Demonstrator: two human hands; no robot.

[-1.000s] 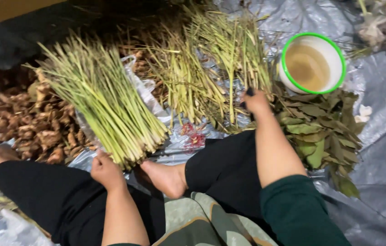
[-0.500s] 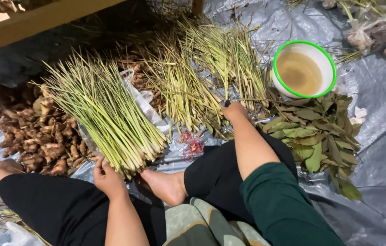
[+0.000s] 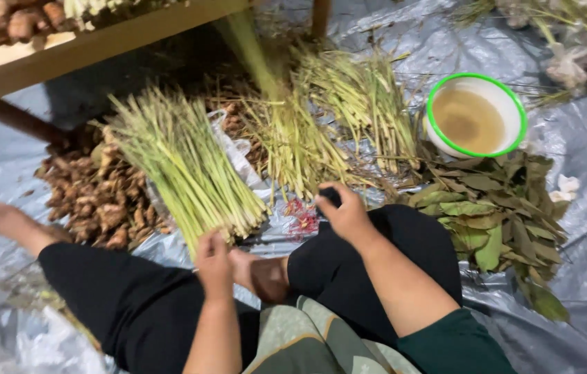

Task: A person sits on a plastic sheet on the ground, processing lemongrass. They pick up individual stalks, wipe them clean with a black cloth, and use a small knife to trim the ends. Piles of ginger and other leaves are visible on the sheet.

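- A large bundle of green lemongrass stalks [image 3: 182, 166] is lying fanned on the grey plastic sheet [image 3: 584, 242], beside a heap of brown roots [image 3: 96, 197].
- Its cut ends are met by the left hand [image 3: 214, 260], fingers curled; whether stalks are actually gripped cannot be told.
- The right hand [image 3: 345, 215] is closed around a small dark object, just beside a second, looser pile of stalks [image 3: 300, 145].
- Sorting or bunching of stalks is judged to be in hand; a firmer grip on the ends would be needed.

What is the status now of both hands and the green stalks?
Left hand at base of lemongrass bundle, grip unclear. Right hand closed on small dark object. Leaf pile beside right knee.
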